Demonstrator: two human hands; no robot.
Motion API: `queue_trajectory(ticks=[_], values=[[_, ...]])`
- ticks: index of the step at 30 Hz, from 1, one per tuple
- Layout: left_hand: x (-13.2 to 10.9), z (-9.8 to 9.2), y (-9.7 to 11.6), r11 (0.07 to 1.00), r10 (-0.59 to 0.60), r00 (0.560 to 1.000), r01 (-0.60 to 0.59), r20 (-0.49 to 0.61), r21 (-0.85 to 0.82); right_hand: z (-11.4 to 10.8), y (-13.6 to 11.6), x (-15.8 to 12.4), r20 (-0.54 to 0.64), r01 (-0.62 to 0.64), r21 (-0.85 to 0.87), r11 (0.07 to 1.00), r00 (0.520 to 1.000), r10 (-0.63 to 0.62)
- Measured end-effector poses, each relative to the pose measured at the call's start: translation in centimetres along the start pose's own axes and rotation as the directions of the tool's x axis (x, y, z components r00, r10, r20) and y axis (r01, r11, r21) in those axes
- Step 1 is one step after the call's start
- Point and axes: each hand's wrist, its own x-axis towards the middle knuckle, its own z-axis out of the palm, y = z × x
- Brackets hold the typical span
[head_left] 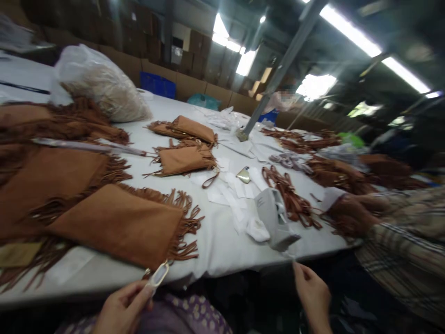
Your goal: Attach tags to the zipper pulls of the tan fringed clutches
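Bag workshop, factory-floor type: long white worktop [222, 241] with piles of fringed brown pouches [121, 222], bundled straps [288, 195], a co-worker's plaid sleeve [399, 246] alongside, strip lights [351, 30] overhead. Stacked boxes [197, 44] behind, probably cartons; too dim to be sure.

Free passage ran over white tabletop [217, 243] between fringed pouch [121, 222] and grey dispenser [273, 220], the latter standing before brown straps [294, 199].

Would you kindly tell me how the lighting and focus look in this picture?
Head view: the ceiling lights burn out white, with hazy glare; head view: the far boxes look dim and soft; head view: the pouch by the left hand keeps fairly clear edges; head view: under the table lies deep shadow.
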Motion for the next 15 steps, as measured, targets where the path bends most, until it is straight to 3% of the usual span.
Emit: queue_trajectory(ticks=[2, 4, 5, 7, 9, 10, 12, 15], values=[[-0.1, 0.1, 0.6, 0.997, 0.067, 0.998, -0.068, 0.02, 0.033, 1.5, -1.2, -2.2, 0.122, -0.002, 0.033, 0.999, 0.993, -0.002], [0.0, 0.1, 1.0, 0.983, 0.153, 0.988, -0.154, 0.018, 0.1, 3.4, -4.0, -5.7, 0.343, 0.072, 0.199, 0.977, 0.929, -0.139], [0.0, 0.1, 1.2, 0.97, 0.192, 0.981, -0.192, 0.015, 0.149, 4.1, -5.8, -7.9, 0.463, 0.112, 0.316, 0.942, 0.848, -0.256], [-0.1, 0.0, 1.3, 0.933, 0.261, 0.965, -0.252, 0.0, 0.259, 5.1, -9.7, -12.6, 0.651, 0.126, 0.475, 0.871, 0.616, -0.444], [-0.3, -0.1, 1.2, 0.888, 0.315, 0.949, -0.293, -0.006, 0.354, 5.9, -13.1, -16.7, 0.716, 0.117, 0.564, 0.818, 0.424, -0.555], [-0.5, -0.1, 1.1, 0.87, 0.338, 0.941, -0.31, -0.005, 0.384, 6.4, -14.4, -18.3, 0.725, 0.1, 0.596, 0.797, 0.36, -0.588], [-0.9, 0.0, 0.9, 0.849, 0.367, 0.93, -0.336, 0.003, 0.408, 7.6, -16.0, -20.3, 0.729, 0.082, 0.629, 0.773, 0.284, -0.623], [-1.1, -0.1, 0.8, 0.836, 0.387, 0.922, -0.357, 0.014, 0.416, 9.7, -16.5, -21.4, 0.731, 0.101, 0.627, 0.772, 0.266, -0.629]])
